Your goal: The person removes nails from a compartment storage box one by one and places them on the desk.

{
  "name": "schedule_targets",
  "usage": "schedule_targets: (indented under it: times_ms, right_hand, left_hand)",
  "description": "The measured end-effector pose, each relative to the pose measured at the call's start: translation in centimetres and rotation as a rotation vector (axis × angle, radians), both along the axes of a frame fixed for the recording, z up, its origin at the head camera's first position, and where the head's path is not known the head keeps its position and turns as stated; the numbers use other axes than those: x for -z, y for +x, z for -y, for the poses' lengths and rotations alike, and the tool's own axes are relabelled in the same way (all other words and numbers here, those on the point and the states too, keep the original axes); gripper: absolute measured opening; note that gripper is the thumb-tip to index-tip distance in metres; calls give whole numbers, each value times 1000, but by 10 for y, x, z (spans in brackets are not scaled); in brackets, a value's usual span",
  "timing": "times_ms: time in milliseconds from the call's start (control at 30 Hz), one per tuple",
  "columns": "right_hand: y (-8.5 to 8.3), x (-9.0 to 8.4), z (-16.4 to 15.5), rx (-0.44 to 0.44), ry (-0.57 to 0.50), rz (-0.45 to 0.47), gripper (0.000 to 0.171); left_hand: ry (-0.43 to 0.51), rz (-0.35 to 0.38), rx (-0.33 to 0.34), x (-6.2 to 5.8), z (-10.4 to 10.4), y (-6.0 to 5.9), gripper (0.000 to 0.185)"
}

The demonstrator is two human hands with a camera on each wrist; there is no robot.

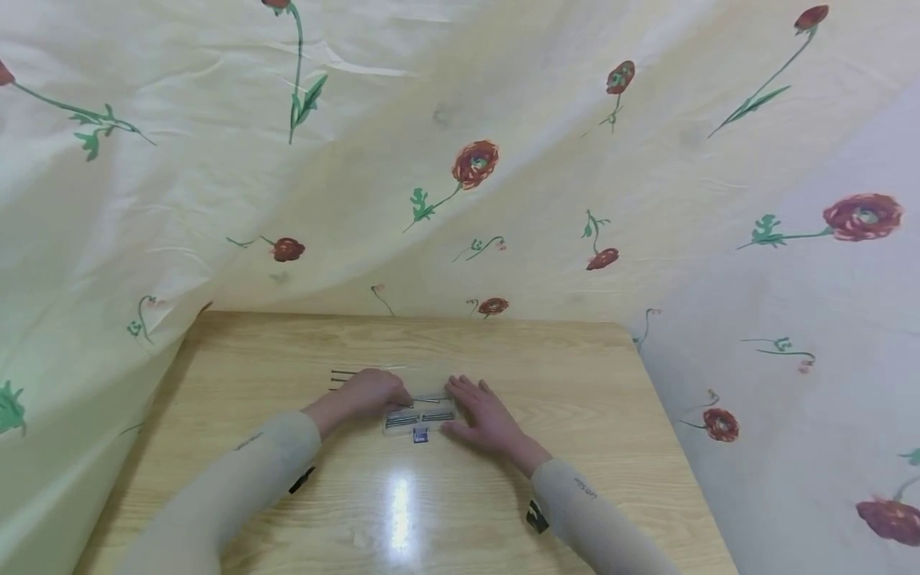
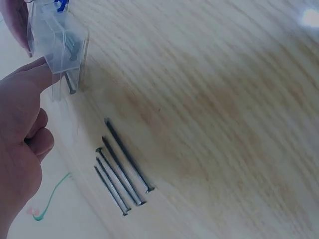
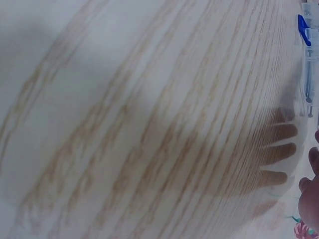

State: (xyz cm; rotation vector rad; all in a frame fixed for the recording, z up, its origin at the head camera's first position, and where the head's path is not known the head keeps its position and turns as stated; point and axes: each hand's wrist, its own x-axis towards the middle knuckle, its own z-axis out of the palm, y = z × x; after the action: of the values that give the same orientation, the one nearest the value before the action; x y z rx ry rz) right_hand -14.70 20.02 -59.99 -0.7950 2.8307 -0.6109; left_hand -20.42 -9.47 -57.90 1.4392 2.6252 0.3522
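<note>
A clear plastic box (image 1: pixel 391 427) with compartments lies on the wooden table, several dark nails (image 1: pixel 437 415) in its front sections and a blue clasp (image 1: pixel 420 435) at its front. My left hand (image 1: pixel 366 391) reaches in from the left, its fingertips at the box's rear part. In the left wrist view the index finger passes behind the clear wall (image 2: pixel 65 57), other fingers curled; I cannot tell whether it pinches a nail. My right hand (image 1: pixel 485 415) lies at the box's right end with fingers spread. Left of the box, several loose nails (image 2: pixel 122 169) are laid side by side.
Light wood table (image 1: pixel 575 383) surrounds the box. A floral cloth (image 1: pixel 359 200) hangs behind the table and along both sides. Dark straps (image 1: pixel 535 517) show under the sleeves. A bright light reflection (image 1: pixel 399 511) falls on the table front.
</note>
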Motion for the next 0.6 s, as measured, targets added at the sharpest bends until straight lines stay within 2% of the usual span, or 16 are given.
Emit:
schedule_targets:
  times_ms: [133, 267, 367, 600]
  right_hand:
    - [0, -1, -2, 1, 6, 17, 82]
    - [1, -2, -2, -4, 0, 14, 82]
    - [2, -1, -3, -7, 3, 8, 82]
    - [4, -3, -4, 1, -8, 21, 82]
  left_hand:
    - [19, -17, -30, 0, -3, 2, 10]
    - [27, 22, -83, -1, -3, 6, 4]
    - [27, 44, -110, -1, -3, 9, 6]
    - [-4, 25, -112, -3, -7, 11, 11]
